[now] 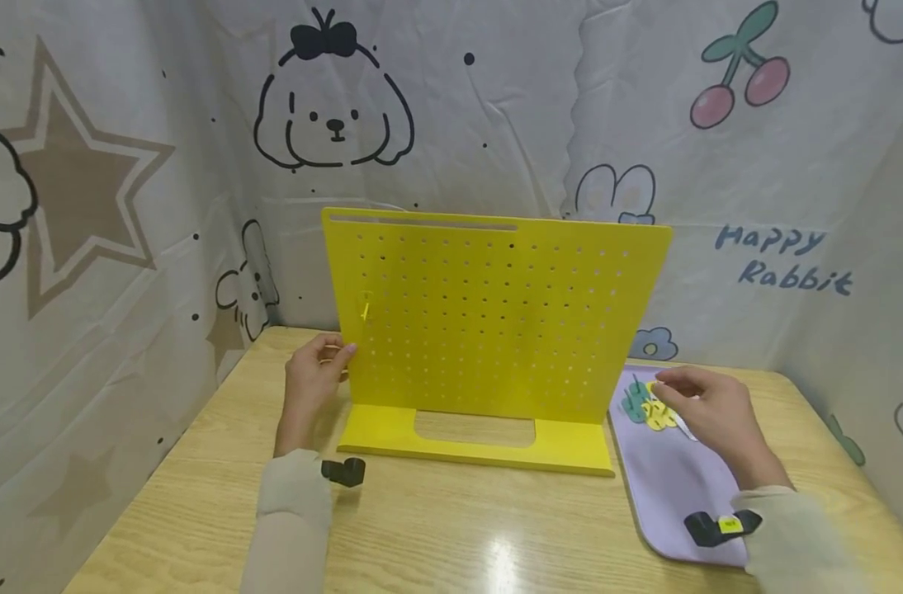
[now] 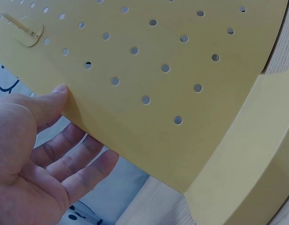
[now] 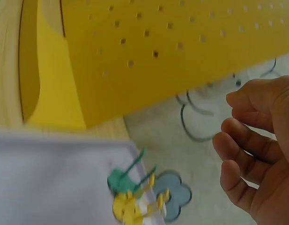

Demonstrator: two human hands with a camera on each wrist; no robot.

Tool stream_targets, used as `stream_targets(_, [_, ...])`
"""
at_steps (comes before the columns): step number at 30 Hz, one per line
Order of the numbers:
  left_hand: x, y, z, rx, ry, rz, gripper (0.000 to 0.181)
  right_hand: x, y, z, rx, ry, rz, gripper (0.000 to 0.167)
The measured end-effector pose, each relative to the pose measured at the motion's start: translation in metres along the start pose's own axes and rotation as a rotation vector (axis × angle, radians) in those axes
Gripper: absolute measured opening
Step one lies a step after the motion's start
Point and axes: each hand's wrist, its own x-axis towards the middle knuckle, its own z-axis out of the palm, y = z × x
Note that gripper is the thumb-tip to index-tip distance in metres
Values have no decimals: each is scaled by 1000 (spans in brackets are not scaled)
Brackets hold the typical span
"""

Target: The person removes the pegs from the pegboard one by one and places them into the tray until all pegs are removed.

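A yellow pegboard (image 1: 451,375) stands upright on its base, with rows of small holes. My left hand (image 1: 314,379) grips its left edge, the thumb on the front face and the fingers around the edge. Above that thumb a yellow hook (image 2: 29,30) with a round base sits on the board. My right hand (image 1: 715,412) is over the far end of the lilac tray (image 1: 670,495), fingers loosely bent, nothing visible between them in the right wrist view. Near it lie green hooks (image 3: 120,181), yellow hooks (image 3: 128,206) and a partly hidden white piece (image 1: 685,427).
The wooden table (image 1: 422,528) extends in front of the board. A rectangular cutout (image 1: 474,429) opens in the pegboard's base. Printed curtains (image 1: 496,107) hang behind and on both sides. The tray is to the right of the base.
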Motion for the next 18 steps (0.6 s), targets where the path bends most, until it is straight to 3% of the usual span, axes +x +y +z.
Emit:
stream_targets(11, [0, 0, 1, 19, 9, -27, 27, -3, -63, 30, 164, 107, -324, 17])
stream_targets(18, [1, 1, 0, 23, 6, -32, 26, 3, -95, 47, 250, 51, -396, 17])
